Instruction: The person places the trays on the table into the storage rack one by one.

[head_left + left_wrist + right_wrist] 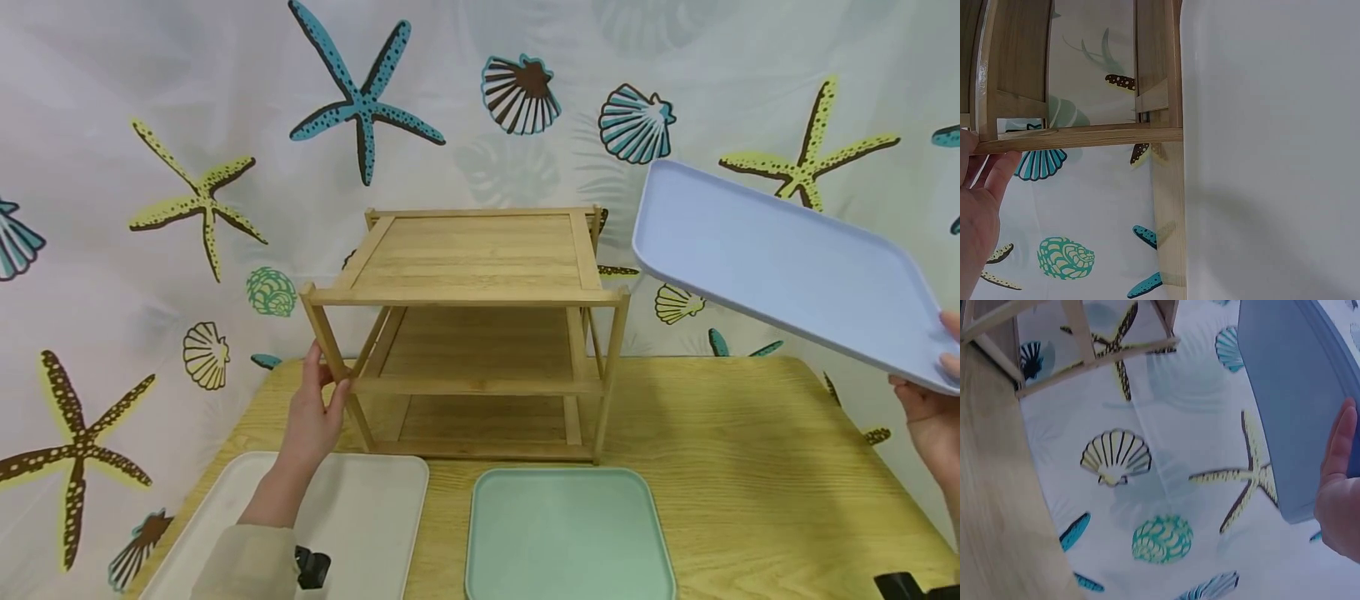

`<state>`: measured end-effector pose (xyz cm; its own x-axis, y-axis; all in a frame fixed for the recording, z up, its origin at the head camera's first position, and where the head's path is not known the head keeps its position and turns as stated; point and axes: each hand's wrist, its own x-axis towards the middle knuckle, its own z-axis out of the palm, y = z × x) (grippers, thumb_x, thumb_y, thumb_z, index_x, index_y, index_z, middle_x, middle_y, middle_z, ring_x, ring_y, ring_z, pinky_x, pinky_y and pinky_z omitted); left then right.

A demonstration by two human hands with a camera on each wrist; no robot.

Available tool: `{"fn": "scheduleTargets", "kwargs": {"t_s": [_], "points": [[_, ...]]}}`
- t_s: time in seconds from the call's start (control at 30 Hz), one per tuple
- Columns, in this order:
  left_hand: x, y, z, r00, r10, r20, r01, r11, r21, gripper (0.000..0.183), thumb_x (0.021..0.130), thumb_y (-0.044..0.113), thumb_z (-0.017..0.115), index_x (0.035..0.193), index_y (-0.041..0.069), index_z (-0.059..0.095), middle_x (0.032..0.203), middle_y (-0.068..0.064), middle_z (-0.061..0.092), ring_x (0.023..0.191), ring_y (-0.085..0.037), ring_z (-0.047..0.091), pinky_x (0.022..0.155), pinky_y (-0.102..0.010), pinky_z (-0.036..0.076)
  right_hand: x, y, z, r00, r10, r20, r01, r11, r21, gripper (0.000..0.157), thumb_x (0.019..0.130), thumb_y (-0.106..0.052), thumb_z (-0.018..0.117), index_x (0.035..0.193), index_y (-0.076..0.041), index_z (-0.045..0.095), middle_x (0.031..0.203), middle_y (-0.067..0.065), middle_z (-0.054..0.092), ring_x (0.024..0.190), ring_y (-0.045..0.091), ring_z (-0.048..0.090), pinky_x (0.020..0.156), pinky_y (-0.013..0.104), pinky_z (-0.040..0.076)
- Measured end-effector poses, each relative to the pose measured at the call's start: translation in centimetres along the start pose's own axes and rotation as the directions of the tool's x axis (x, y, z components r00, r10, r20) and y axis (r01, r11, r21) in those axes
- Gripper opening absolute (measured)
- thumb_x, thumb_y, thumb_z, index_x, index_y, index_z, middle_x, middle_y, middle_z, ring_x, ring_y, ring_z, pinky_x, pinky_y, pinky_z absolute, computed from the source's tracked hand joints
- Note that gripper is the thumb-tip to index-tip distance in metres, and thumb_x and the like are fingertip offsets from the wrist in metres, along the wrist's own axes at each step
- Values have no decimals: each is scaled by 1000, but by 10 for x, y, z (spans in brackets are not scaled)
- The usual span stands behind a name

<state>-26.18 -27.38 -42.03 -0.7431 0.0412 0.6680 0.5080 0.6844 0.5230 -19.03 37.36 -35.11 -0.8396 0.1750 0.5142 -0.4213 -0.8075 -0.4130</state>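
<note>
On the table (pixel 735 500), a wooden rack (pixel 465 296) is set far centre, its near left post (pixel 321 329) gripped by the left hand (pixel 318 412) (fingers curled). A blue tray (pixel 780 258) is raised at right, pinched by the right hand (pixel 932 421); a white tray (pixel 375 517) and green tray (pixel 570 533) are laid near.

A white cloth (pixel 225 67) with starfish (pixel 363 106) and seashells (pixel 521 93) in blue, yellow and brown, behind a wood-grain tabletop (pixel 735 467)
</note>
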Motion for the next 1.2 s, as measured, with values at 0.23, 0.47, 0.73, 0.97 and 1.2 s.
{"fn": "scheduleTargets", "kwargs": {"t_s": [0.23, 0.47, 0.73, 0.97, 1.2], "points": [[0, -1, 0, 1000, -6, 1, 6, 1000, 3, 65, 94, -9, 55, 147, 1, 19, 103, -31, 57, 101, -49, 57, 83, -64, 45, 16, 24, 34, 998, 62, -3, -62, 995, -78, 39, 103, 4, 24, 140, -3, 36, 132, 17, 42, 80, 34, 68, 67, 33, 57], [2, -2, -1, 1000, -16, 7, 16, 1000, -2, 66, 95, -7, 55, 149, 4, 19, 103, -30, 57, 101, -47, 57, 83, -64, 46, 27, 51, 64, 986, 168, 20, -162, 972, -172, 38, 103, 4, 29, 140, -4, 36, 144, 12, 25, 88, 30, 67, 69, 34, 57], [0, -2, -1, 1000, -26, 13, 26, 1000, 5, 64, 95, -6, 55, 148, 1, 20, 102, -29, 57, 100, -47, 57, 84, -64, 45, 35, 79, 84, 954, 296, 54, -283, 943, -176, 36, 103, 3, 33, 137, -5, 42, 135, 15, 35, 81, 31, 67, 66, 36, 57], [-1, -1, -1, 999, -32, 23, 32, 999, 10, 65, 95, -7, 55, 148, 2, 18, 104, -29, 57, 102, -47, 57, 83, -63, 46, 41, 98, 101, 939, 344, 31, -318, 897, -307, 33, 103, -2, 39, 136, -7, 43, 137, 13, 26, 84, 24, 66, 65, 31, 56], [0, 0, -3, 1000, -17, 19, 17, 1000, 13, 64, 95, -7, 54, 148, 0, 18, 104, -30, 57, 101, -47, 57, 82, -64, 46, 50, 110, 113, 916, 402, -12, -370, 830, -418, 37, 104, -9, 43, 140, -9, 34, 133, 12, 30, 79, 22, 65, 68, 28, 55]]}}
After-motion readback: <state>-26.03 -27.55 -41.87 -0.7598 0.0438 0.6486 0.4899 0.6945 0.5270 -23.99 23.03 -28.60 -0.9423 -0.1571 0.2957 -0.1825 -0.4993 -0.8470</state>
